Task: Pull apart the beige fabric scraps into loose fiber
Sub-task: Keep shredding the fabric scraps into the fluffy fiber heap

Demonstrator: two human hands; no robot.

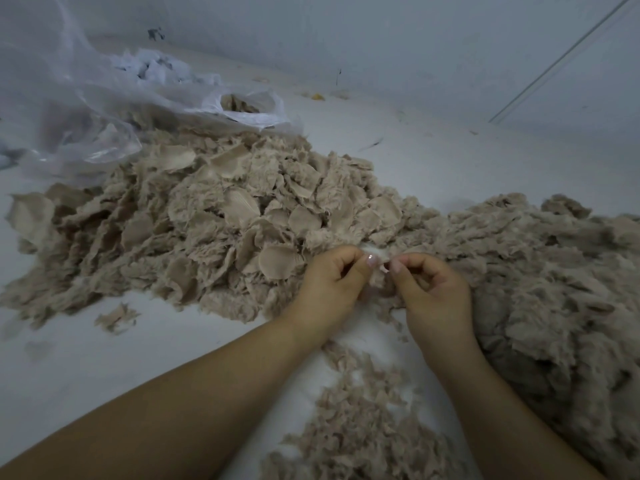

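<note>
A big heap of beige fabric scraps [221, 216] with frayed edges covers the white floor left of centre. To the right lies a fluffier mass of loose beige fiber [540, 271]. My left hand [329, 282] and my right hand [433, 289] meet in front of the heap, fingers curled. Between their fingertips they pinch one small beige scrap [381, 268], one hand on each side of it. More loose fiber [360, 420] lies between my forearms.
A clear plastic bag [86, 109] with beige scraps in its mouth lies at the back left. A single stray scrap [116, 317] sits on the white floor [104, 368] at the left. A white wall [381, 39] rises behind.
</note>
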